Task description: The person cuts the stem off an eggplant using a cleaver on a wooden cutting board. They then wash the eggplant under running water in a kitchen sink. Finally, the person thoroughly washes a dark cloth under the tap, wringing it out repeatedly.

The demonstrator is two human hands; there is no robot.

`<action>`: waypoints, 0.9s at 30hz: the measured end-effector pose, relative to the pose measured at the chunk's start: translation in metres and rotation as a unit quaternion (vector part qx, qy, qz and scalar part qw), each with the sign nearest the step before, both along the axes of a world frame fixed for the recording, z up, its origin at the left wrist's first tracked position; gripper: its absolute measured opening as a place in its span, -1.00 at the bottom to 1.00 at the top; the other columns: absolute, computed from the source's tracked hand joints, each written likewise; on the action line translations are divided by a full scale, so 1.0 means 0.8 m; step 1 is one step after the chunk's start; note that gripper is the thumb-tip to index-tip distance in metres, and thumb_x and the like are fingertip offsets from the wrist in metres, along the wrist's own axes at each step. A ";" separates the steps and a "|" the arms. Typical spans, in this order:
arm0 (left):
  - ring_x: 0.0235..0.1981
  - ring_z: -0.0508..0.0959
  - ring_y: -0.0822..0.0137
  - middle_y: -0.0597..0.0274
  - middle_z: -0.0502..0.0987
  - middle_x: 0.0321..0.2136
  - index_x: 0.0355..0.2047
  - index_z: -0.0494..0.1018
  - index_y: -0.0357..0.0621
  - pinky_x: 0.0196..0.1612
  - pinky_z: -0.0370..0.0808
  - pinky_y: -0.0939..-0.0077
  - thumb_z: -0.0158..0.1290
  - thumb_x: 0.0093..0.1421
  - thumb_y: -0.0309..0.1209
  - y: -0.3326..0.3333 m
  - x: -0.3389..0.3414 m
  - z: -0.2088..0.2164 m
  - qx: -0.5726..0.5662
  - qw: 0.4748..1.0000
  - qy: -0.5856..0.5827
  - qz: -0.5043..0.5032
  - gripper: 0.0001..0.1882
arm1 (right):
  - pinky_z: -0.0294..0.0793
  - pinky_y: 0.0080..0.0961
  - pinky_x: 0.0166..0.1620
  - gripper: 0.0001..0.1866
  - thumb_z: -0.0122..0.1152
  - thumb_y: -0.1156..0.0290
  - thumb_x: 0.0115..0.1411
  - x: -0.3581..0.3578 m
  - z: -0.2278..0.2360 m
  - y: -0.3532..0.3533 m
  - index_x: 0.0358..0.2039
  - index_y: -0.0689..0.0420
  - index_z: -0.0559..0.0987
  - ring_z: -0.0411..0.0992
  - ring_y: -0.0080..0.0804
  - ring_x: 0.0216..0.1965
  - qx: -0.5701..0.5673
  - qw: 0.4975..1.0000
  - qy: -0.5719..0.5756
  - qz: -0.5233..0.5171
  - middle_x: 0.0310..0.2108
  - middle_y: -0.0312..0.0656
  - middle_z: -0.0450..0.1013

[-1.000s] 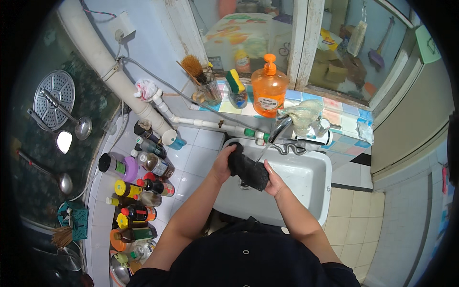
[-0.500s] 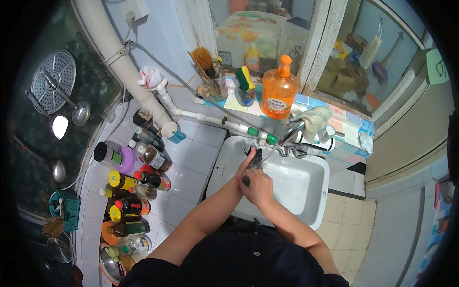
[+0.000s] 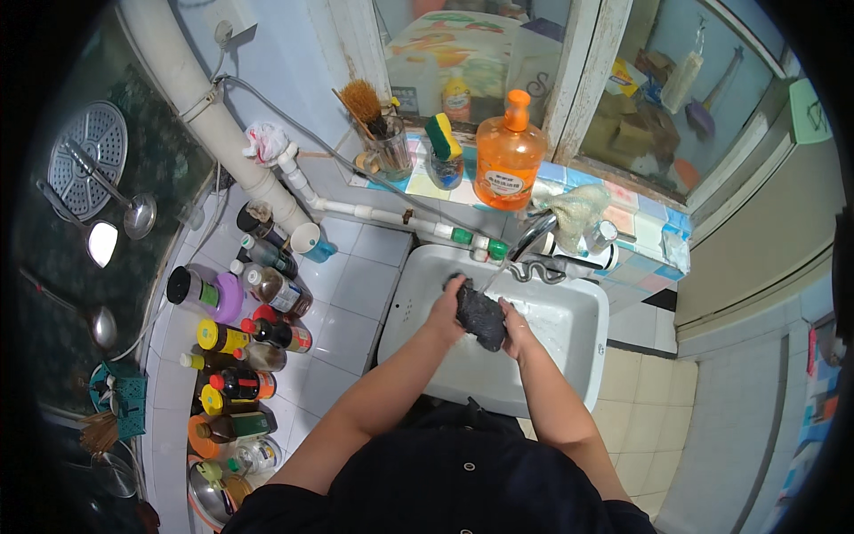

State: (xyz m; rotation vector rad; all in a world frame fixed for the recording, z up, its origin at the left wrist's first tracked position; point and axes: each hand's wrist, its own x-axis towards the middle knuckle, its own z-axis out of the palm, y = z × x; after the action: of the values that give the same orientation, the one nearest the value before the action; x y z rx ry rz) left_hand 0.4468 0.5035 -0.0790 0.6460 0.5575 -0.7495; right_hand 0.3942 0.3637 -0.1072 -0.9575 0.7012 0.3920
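A dark grey, wet-looking cloth [image 3: 481, 317] is stretched between my two hands over the white sink [image 3: 569, 365]. My left hand [image 3: 447, 309] grips its left edge, thumb on top. Its right edge is in my right hand [image 3: 513, 328], with the fingers partly hidden beneath and behind it. Water runs from the metal faucet [image 3: 536, 235] in a thin stream just beyond the cloth. Drops and some suds show on the basin floor to the right.
On the ledge behind the sink stand an orange pump bottle [image 3: 509, 165], a sponge [image 3: 442, 136] in a glass and a brush [image 3: 363, 105] in another. A pale cloth [image 3: 576, 214] drapes near the faucet. Several bottles [image 3: 277, 334] crowd the tiled counter at left.
My hands have moved apart, the right one shifting rightward. The dark cloth, bunched between them before, is now spread open and shows its broad face.
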 end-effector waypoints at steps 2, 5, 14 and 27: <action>-0.21 0.50 0.24 0.21 0.48 -0.23 -0.18 0.35 -0.11 -0.11 0.44 0.26 -0.13 0.21 -0.06 0.020 0.011 -0.028 0.000 0.997 -0.068 0.019 -0.62 | 0.49 -0.40 -0.18 -0.50 -0.26 -0.01 0.26 -0.009 0.000 -0.018 -0.07 0.14 0.37 0.47 -0.37 -0.24 0.096 0.993 -0.001 0.062 -0.19 -0.22 0.45; -0.13 0.46 0.28 0.25 0.47 -0.21 -0.12 0.34 -0.09 -0.01 0.37 0.27 -0.12 0.14 0.10 0.035 0.010 -0.045 0.061 0.984 -0.165 0.010 -0.47 | 0.49 -0.46 -0.22 -0.56 -0.14 0.03 0.24 -0.008 0.019 -0.019 -0.06 0.11 0.39 0.48 -0.37 -0.29 0.105 0.991 -0.063 0.054 -0.20 -0.20 0.45; -0.53 0.48 0.31 0.25 0.47 -0.50 -0.35 0.41 -0.05 -0.39 0.46 0.43 -0.18 0.14 0.17 0.017 -0.017 -0.015 -0.211 0.964 -0.083 -0.141 -0.48 | 0.32 -0.38 -0.31 -0.83 0.26 0.31 -0.09 -0.053 0.152 0.082 -0.54 0.09 0.49 0.34 -0.24 -0.38 -0.589 0.625 -0.462 0.223 -0.47 -0.22 0.37; -0.53 0.51 0.35 0.31 0.49 -0.46 -0.36 0.40 -0.04 -0.48 0.49 0.47 -0.13 0.19 0.03 -0.025 -0.036 -0.009 -0.164 0.983 -0.029 0.079 -0.61 | 0.41 -0.31 -0.37 -0.71 0.15 0.19 0.02 0.009 0.088 0.072 -0.65 0.14 0.51 0.44 -0.14 -0.50 -0.691 0.624 -0.341 0.132 -0.57 -0.11 0.46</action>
State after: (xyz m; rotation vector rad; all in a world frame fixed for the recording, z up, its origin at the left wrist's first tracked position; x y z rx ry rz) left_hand 0.4182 0.4833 -0.0865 0.3121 0.4128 -0.6515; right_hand 0.4013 0.4217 -0.0371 -2.5308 -0.0110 -0.4232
